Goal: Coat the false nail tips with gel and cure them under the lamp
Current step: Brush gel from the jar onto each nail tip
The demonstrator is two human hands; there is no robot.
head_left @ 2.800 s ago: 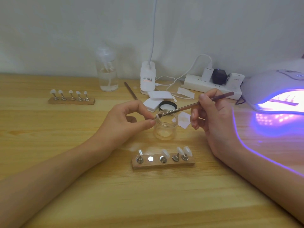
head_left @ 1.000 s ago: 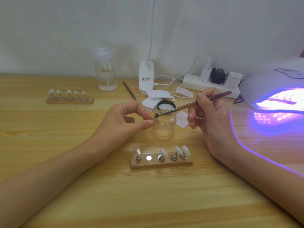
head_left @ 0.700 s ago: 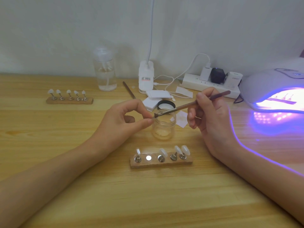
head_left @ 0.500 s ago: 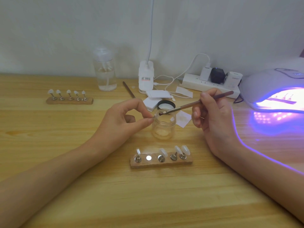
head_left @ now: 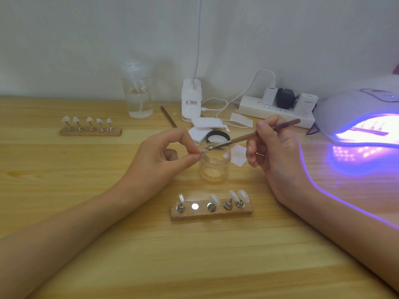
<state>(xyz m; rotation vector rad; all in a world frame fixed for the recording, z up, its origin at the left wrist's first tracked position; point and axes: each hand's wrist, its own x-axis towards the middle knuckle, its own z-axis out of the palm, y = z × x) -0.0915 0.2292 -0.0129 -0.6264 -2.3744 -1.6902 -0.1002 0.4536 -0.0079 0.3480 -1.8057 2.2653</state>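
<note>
worktop: pale wood, plain white wall behind
left hand: grip pinches one nail tip between thumb and forefinger, right at the left rim of the open gel jar
right hand: grip wrapped round the brush pen-style, bristles touching that tip
near holder: just in front of the jar, four tips standing, second spot from the left is a bare disc
lamp: far right, glowing purple
far holder: back left, five tips

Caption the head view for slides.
Left hand pinches a nail tip by the gel jar; right hand holds the brush to it.
</note>
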